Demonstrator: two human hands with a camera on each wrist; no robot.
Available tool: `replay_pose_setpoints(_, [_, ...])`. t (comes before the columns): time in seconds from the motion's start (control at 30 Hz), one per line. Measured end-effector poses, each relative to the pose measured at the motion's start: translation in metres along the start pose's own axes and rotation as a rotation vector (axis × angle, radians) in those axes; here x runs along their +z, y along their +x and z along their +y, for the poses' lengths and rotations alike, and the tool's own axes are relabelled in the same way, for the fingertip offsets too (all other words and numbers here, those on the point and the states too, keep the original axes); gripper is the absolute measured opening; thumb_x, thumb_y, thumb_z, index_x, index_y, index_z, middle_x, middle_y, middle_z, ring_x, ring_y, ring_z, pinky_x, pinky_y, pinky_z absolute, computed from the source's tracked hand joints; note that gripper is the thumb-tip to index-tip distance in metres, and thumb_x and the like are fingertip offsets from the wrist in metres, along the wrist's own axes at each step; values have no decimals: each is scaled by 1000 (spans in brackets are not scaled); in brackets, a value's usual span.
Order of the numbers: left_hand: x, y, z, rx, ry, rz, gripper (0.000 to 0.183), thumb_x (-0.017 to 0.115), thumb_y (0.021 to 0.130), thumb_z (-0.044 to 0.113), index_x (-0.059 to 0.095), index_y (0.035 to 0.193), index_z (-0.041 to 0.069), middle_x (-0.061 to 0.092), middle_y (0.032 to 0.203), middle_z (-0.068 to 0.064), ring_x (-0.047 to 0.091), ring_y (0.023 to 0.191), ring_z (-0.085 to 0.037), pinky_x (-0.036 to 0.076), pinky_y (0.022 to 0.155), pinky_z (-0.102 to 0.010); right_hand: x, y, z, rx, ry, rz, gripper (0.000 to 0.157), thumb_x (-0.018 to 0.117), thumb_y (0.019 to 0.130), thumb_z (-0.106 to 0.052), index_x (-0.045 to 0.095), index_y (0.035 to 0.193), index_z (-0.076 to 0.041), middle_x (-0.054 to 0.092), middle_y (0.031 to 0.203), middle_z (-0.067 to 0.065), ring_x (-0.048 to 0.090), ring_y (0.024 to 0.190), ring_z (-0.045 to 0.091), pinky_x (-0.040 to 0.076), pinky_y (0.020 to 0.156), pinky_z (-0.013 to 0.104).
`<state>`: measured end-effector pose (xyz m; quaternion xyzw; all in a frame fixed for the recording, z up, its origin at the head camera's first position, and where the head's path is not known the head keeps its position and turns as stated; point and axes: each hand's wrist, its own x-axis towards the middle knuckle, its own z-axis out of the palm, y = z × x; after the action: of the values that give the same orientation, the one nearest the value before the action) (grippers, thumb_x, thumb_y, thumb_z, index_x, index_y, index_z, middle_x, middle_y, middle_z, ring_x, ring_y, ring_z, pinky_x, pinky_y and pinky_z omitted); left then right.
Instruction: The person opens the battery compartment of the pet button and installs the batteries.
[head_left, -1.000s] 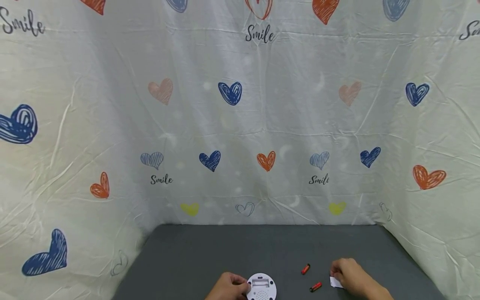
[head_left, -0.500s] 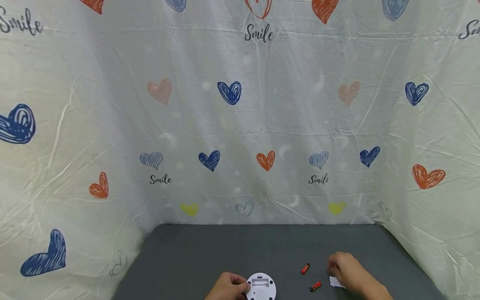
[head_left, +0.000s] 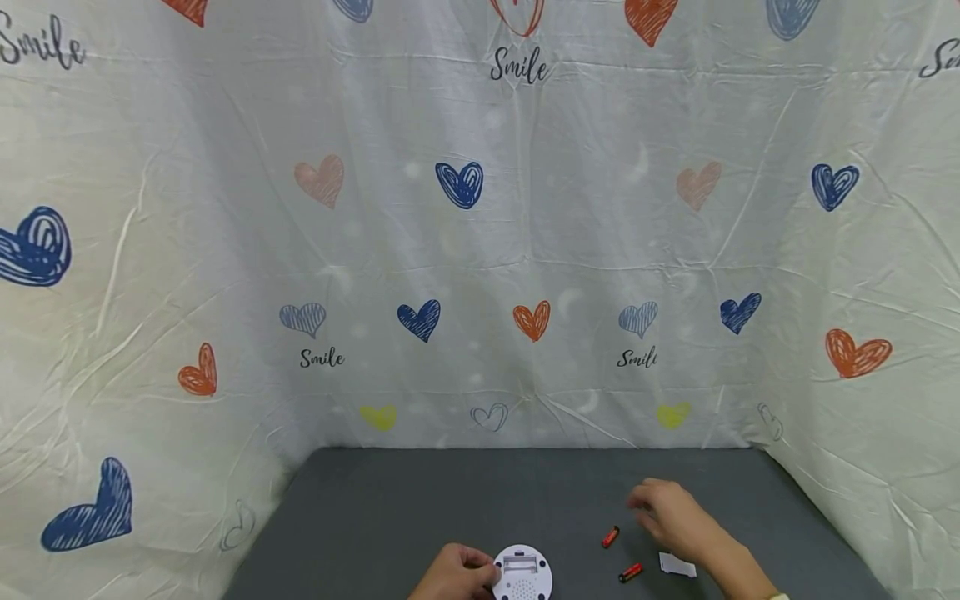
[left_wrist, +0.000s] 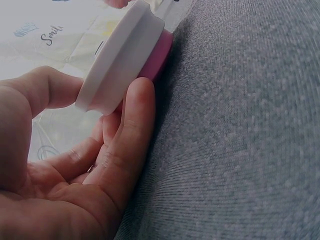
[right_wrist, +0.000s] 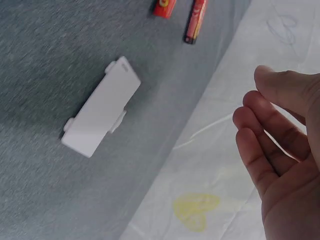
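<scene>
A round white device [head_left: 522,574] with an open battery slot sits at the near edge of the grey table [head_left: 465,500]; its rim [left_wrist: 120,55] has a pink underside. My left hand [head_left: 453,574] grips it by the rim, thumb and fingers [left_wrist: 131,130] curled round it. A small white battery cover [head_left: 677,566] [right_wrist: 101,113] lies flat on the table. Two red batteries [head_left: 611,537] [head_left: 631,572] lie left of it. My right hand [head_left: 667,510] hovers above the table, fingers [right_wrist: 270,145] relaxed and empty, just beyond the batteries.
A white sheet with hearts and the word Smile [head_left: 517,208] hangs round the table on the left, back and right. The grey tabletop stretches bare toward the back.
My right hand has let go of the white battery cover, left it on the table, and moved up and to the left toward the batteries. The left hand stays put.
</scene>
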<state>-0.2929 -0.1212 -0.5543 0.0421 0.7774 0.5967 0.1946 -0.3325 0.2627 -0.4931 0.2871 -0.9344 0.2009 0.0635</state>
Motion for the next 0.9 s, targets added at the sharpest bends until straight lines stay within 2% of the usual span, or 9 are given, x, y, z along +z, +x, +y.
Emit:
replay_pose_setpoints(0.17, [0,-1,0,9,3,-4,21,66,91,12,72,101,-5,72,84,-3,71,74,-15,57,68,-30,4,7,-5,-28,10,-31,15,75,84,-2,74,98,-10,69,95,2,66,86,15,54,71,31])
replay_pose_setpoints(0.53, [-1,0,-1,10,-4,-10,21,67,91,13,72,101,-5,72,85,-4,71,75,-15,57,69,-30,22,17,-8,-15,25,-131,20,76,84,-4,75,103,-8,71,99,-2,69,92,16,56,76,33])
replay_pose_setpoints(0.73, [-1,1,-2,18,-3,-6,21,67,91,13,72,101,-5,72,85,-4,71,75,-16,57,68,-30,33,20,-6,-51,-26,-138,19,80,81,-7,77,99,-12,72,96,-6,68,89,12,56,73,31])
replay_pose_setpoints(0.9, [-1,1,-3,16,-11,-10,22,67,91,13,72,101,-5,72,85,-4,71,75,-16,57,69,-30,40,21,-4,-48,-42,-145,21,81,79,-5,77,98,-14,71,94,-9,67,87,8,56,72,30])
